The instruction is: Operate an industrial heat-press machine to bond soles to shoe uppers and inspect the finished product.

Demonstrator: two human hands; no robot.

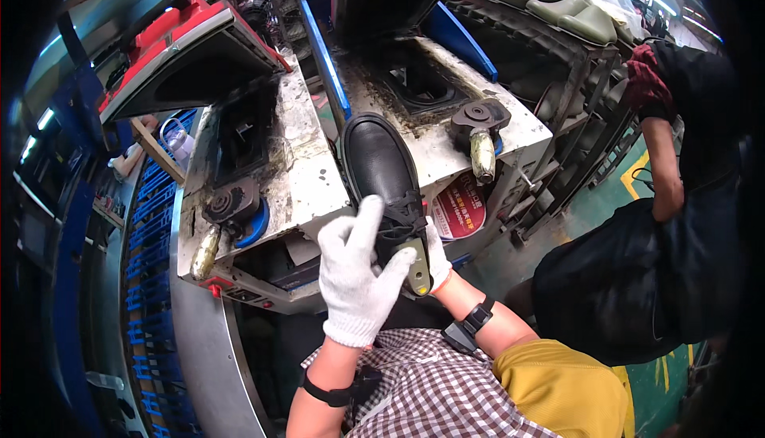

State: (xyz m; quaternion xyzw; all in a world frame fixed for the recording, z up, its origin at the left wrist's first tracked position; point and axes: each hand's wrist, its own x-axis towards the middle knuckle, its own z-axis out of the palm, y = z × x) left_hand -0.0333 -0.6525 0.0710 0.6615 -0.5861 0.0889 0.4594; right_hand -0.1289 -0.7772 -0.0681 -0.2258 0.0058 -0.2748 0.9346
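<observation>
A black leather lace-up shoe [378, 155] is held in front of me, toe pointing away. An olive-green shoe last [417, 269] sticks out of its heel opening. My right hand [437, 255], in a white glove, grips the shoe from its right side near the heel; most of its fingers are hidden behind the shoe. My left hand [356, 278], also gloved in white, is over the shoe's left side by the laces [405, 213]. Its index finger and thumb are stretched apart, the thumb tip by the last. Whether its fingers press on the shoe I cannot tell.
Two stained white machines stand ahead, the left with a raised red lid [171, 35], the right with a raised dark lid [390, 0]. Each has a tape-wrapped handle [483, 155] at its front. A rack holds green shoe lasts [558, 7]. A person [637, 271] in dark clothes stands at right.
</observation>
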